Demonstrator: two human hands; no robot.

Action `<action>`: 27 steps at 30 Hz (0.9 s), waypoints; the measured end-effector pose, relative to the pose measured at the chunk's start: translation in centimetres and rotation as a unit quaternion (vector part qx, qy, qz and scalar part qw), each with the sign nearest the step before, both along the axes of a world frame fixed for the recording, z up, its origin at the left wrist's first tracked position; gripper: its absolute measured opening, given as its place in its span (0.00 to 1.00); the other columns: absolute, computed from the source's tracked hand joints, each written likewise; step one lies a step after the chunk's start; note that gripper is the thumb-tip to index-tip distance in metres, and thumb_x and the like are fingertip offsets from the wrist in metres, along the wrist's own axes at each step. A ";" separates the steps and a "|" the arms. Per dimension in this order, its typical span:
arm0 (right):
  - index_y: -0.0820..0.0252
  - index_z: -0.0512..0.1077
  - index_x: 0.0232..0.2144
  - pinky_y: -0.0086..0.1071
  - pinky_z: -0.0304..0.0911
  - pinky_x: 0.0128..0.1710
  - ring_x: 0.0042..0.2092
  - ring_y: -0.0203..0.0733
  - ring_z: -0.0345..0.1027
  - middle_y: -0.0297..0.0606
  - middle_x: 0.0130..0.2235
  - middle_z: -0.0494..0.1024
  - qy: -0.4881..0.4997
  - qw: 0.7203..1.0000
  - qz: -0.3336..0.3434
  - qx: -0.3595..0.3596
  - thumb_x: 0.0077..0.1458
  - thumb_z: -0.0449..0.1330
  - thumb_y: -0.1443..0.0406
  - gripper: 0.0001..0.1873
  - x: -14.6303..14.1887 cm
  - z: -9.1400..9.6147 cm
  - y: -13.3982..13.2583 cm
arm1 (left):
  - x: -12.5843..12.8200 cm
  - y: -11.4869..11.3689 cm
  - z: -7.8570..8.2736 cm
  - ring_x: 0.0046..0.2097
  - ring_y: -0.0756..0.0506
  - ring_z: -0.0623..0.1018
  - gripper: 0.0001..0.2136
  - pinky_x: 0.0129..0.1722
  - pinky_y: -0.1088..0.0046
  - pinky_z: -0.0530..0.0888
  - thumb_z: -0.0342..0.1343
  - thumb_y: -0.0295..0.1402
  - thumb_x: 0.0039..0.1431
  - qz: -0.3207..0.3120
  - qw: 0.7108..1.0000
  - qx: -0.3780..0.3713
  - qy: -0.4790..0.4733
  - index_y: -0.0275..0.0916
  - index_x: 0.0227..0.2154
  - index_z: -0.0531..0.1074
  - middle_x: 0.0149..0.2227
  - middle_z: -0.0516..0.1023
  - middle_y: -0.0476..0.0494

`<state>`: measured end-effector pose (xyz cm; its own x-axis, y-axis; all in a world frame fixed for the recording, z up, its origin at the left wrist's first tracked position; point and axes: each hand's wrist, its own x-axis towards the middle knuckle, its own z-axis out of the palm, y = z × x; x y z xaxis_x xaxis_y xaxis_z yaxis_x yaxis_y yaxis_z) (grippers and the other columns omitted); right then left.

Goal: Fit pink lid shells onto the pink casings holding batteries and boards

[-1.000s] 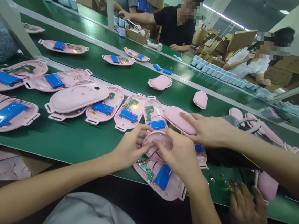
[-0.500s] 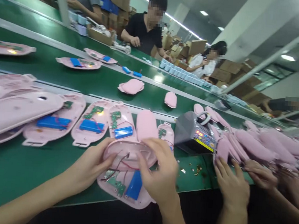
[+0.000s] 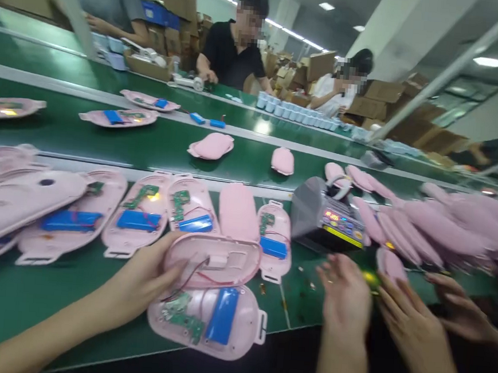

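Right hand (image 3: 347, 300) has moved rightward, spread; left hand (image 3: 149, 273) pinches one pink shell (image 3: 224, 250) near one battery (image 3: 222, 316).

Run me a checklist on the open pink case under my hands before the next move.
1. Left hand gripping the upper shell: ok, at its left end.
2. Right hand on the upper shell: not ok, it is apart and open.
3. Blue battery inside the lower shell: ok.
4. Circuit board firmly fixed: cannot tell.
5. Wires free of pinching: cannot tell, partly hidden.
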<state>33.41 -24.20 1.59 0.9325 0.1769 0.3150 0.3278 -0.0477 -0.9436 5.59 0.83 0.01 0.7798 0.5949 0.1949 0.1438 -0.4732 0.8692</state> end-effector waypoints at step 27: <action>0.60 0.72 0.30 0.28 0.55 0.28 0.30 0.37 0.68 0.32 0.29 0.75 -0.294 0.766 0.392 -0.416 0.47 0.72 0.59 0.15 -9.3 4.6 17.4 | -0.5 -0.4 -0.1 0.47 0.43 0.76 0.12 0.48 0.67 0.73 0.51 0.28 0.62 -0.047 0.982 -0.178 -0.042 0.38 0.48 0.69 0.45 0.77 0.44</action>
<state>24.15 -6.77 6.23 0.1779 0.9774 0.1142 0.9200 -0.1241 -0.3718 5.11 0.45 -0.11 0.8243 0.5638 0.0525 0.0359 -0.1446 0.9888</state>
